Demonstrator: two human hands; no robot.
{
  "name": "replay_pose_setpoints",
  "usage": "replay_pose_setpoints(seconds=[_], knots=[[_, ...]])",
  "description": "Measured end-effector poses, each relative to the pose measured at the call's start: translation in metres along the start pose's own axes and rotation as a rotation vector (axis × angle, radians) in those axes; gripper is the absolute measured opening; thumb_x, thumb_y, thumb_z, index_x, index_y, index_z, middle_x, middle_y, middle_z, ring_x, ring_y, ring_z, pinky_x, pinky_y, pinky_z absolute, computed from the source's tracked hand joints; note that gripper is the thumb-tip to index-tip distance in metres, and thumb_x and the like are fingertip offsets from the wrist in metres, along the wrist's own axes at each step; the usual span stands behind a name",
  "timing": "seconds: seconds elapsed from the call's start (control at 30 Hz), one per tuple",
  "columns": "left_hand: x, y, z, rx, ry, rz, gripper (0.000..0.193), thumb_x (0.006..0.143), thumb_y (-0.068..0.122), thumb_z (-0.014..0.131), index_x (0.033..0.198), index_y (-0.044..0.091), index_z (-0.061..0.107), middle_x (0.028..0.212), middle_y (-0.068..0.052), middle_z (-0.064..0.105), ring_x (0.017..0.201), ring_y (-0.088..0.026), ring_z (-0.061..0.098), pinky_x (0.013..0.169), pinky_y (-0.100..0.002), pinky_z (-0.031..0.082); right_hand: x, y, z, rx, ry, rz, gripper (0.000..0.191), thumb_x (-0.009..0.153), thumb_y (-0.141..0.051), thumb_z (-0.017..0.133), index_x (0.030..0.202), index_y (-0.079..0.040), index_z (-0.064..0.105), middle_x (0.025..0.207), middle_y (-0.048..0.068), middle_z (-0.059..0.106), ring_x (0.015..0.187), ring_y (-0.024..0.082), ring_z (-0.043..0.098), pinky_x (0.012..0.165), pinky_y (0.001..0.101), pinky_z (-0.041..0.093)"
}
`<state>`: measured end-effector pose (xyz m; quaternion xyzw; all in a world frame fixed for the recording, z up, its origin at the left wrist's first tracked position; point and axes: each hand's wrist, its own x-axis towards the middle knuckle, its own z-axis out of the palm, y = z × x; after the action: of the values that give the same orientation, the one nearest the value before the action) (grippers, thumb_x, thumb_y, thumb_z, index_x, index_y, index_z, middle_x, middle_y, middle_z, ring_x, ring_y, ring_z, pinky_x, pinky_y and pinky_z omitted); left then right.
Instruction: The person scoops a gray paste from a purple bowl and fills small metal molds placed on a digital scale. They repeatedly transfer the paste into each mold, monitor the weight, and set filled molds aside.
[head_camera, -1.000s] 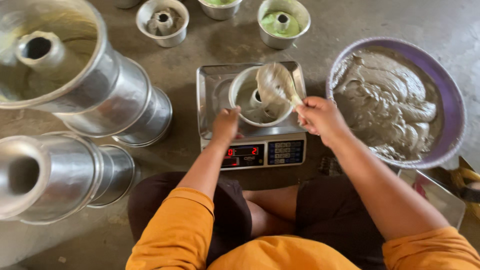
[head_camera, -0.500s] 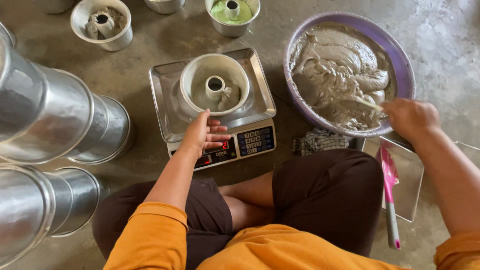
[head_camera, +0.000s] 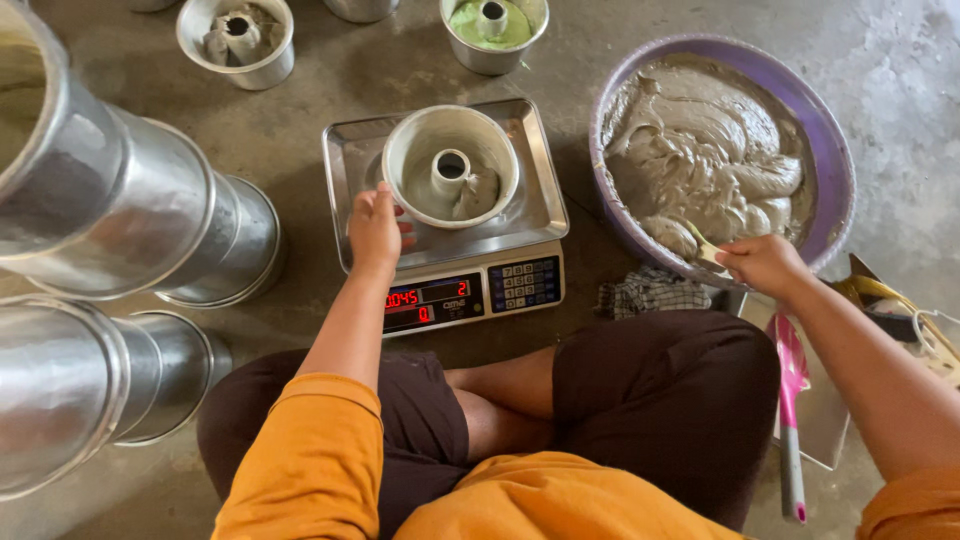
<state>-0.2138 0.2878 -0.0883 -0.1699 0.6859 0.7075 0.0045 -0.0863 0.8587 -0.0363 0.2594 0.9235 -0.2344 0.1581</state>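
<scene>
Your right hand (head_camera: 765, 264) had dipped its spoon (head_camera: 703, 246) into the batter basin (head_camera: 832, 170), fingers clamped; left hand (head_camera: 374, 228), fingers together, touched the tube pan (head_camera: 450, 165) at nine o'clock.

Round metal ring mould (head_camera: 451, 165) (some grey batter inside) sits upright on scale (head_camera: 447, 215).

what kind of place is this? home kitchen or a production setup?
Likely a small-batch baking setup worked on a bare concrete floor, not a kitchen counter. Cues: a digital scale with a tube cake mould on it, a big purple basin of grey batter, and stacks of empty metal moulds.
</scene>
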Motion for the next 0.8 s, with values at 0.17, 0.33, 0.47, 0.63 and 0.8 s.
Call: replay_pose_setpoints(seconds=[0.17, 0.33, 0.47, 0.63, 0.8], knots=[[0.013, -0.007, 0.003, -0.154, -0.115, -0.046, 0.027, 0.098, 0.027, 0.062, 0.11, 0.002, 0.059, 0.095, -0.011, 0.068, 0.071, -0.019, 0.071, 0.056, -0.035, 0.062, -0.004, -0.055, 0.008, 0.684, -0.116, 0.109, 0.034, 0.097, -0.018, 0.067, 0.126, -0.002, 0.071, 0.078, 0.008, 0.064, 0.053, 0.01, 0.045, 0.045, 0.0249, 0.035], [0.005, -0.002, -0.004, -0.178, -0.315, -0.245, 0.032, 0.092, 0.025, 0.061, 0.114, 0.002, 0.06, 0.094, -0.012, 0.071, 0.075, -0.025, 0.076, 0.056, -0.035, 0.062, -0.038, -0.154, 0.001, 0.769, -0.107, -0.229, 0.025, 0.104, -0.017, 0.063, 0.12, 0.001, 0.069, 0.075, 0.004, 0.061, 0.05, 0.006, 0.043, 0.042, 0.021, 0.033], [-0.001, 0.013, -0.012, 0.009, -0.243, -0.268, 0.042, 0.091, 0.037, 0.057, 0.115, 0.003, 0.059, 0.096, -0.011, 0.071, 0.072, -0.024, 0.075, 0.051, -0.032, 0.053, -0.065, -0.224, 0.032, 0.55, 0.17, -0.497, 0.022, 0.106, -0.018, 0.064, 0.122, -0.006, 0.073, 0.08, 0.005, 0.068, 0.056, 0.007, 0.054, 0.046, 0.022, 0.041], [0.006, 0.021, -0.025, -0.029, -0.062, -0.149, 0.044, 0.095, 0.042, 0.054, 0.117, 0.004, 0.058, 0.099, -0.013, 0.068, 0.07, -0.021, 0.071, 0.053, -0.034, 0.054, -0.083, -0.278, 0.079, 0.101, 0.584, -1.147, 0.009, 0.101, -0.011, 0.07, 0.109, -0.008, 0.074, 0.096, 0.01, 0.074, 0.076, 0.022, 0.071, 0.063, 0.0326, 0.055], [0.016, 0.011, -0.019, -0.05, -0.071, -0.112, 0.041, 0.098, 0.044, 0.054, 0.115, 0.007, 0.06, 0.1, -0.011, 0.07, 0.075, -0.019, 0.072, 0.057, -0.033, 0.057, -0.089, -0.297, 0.1, -0.222, 0.629, -1.21, 0.007, 0.096, -0.01, 0.07, 0.102, -0.011, 0.072, 0.089, 0.006, 0.072, 0.081, 0.026, 0.071, 0.065, 0.0393, 0.055]])
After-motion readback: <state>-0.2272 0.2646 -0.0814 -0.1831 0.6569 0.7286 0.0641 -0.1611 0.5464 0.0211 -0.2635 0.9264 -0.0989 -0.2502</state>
